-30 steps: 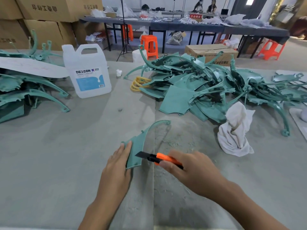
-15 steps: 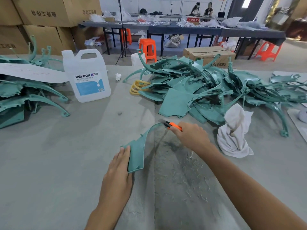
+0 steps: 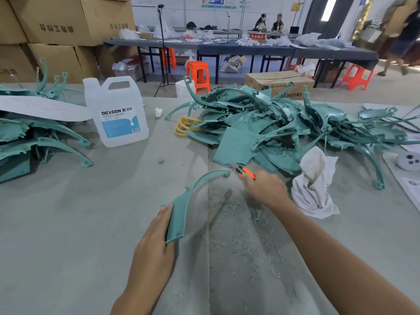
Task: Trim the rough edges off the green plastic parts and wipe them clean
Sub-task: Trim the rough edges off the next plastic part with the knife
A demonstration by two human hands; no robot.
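there, far left, a white jug labelled dexcon, fill level unreadable; a cardboard box on the floor beyond, contents hidden. grey table cover strewn with shavings; heap of green parts far right, white rag beside it. left hand, fingers straight, flat against the wide near end of the curved green part at centre. right hand, blurred, curled round an orange knife just right of the part's far tip.

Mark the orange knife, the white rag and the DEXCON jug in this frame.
orange knife (image 3: pixel 247 173), head view, on the exposed orange handle.
white rag (image 3: pixel 317 176), head view, middle of the crumpled cloth.
DEXCON jug (image 3: pixel 118 123), head view, on its front label.
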